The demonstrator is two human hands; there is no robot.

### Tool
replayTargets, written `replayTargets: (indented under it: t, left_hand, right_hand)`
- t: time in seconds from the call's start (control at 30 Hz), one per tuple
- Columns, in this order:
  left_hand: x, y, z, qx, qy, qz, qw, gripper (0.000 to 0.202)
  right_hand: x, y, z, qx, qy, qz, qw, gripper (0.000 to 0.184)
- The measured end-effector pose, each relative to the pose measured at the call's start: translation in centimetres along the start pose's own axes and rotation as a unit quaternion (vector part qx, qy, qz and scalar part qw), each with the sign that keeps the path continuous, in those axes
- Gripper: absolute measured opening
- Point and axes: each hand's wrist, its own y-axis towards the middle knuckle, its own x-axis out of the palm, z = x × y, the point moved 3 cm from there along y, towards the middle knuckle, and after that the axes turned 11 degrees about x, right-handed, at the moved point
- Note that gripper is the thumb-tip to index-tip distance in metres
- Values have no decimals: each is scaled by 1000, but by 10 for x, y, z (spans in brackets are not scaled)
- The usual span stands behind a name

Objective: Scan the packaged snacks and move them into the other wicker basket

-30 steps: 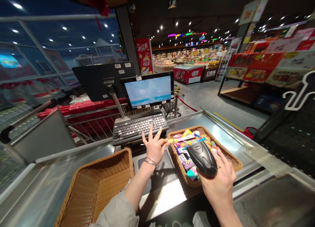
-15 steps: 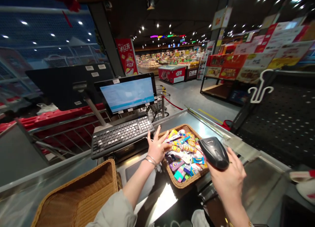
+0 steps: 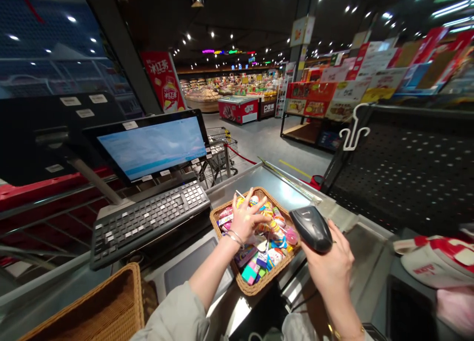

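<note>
Scanner [image 3: 311, 228] fills the right hand [image 3: 329, 262], probably light and stiff, best gripped round its body; the left hand [image 3: 246, 220], spread wide, is over sweets [image 3: 276, 257] in the basket [image 3: 253, 288], any pinch unclear; a monitor [image 3: 155, 143] stands beyond it, leftward.

Ahead of you stood one red drink banner [image 3: 165, 82], one chest freezer [image 3: 238, 109], one wire shopping cart [image 3: 218, 138]; rightward, one black perforated panel [image 3: 400, 168], one white hook [image 3: 354, 133].

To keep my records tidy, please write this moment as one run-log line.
left hand: over colourful packets in wicker basket, grip unclear | right hand: holding black scanner | monitor: lit
</note>
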Motion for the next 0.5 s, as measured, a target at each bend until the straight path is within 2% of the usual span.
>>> replayTargets:
  t: [0.13, 0.2, 0.37, 0.5]
  left_hand:
    - [11, 5, 0, -40, 23, 1, 999, 66]
    - [9, 0, -1, -63, 28, 0, 998, 70]
    - [-20, -31, -6, -118, 45, 12, 992, 55]
    - [-50, -67, -7, -173, 66, 25, 982, 60]
  right_hand:
    - [5, 1, 5, 1, 3, -11, 1000, 57]
    - [9, 1, 6, 6, 4, -25, 1000, 57]
    - [20, -5, -3, 7, 17, -59, 998, 58]
    - [34, -14, -18, 4, 42, -95, 995, 55]
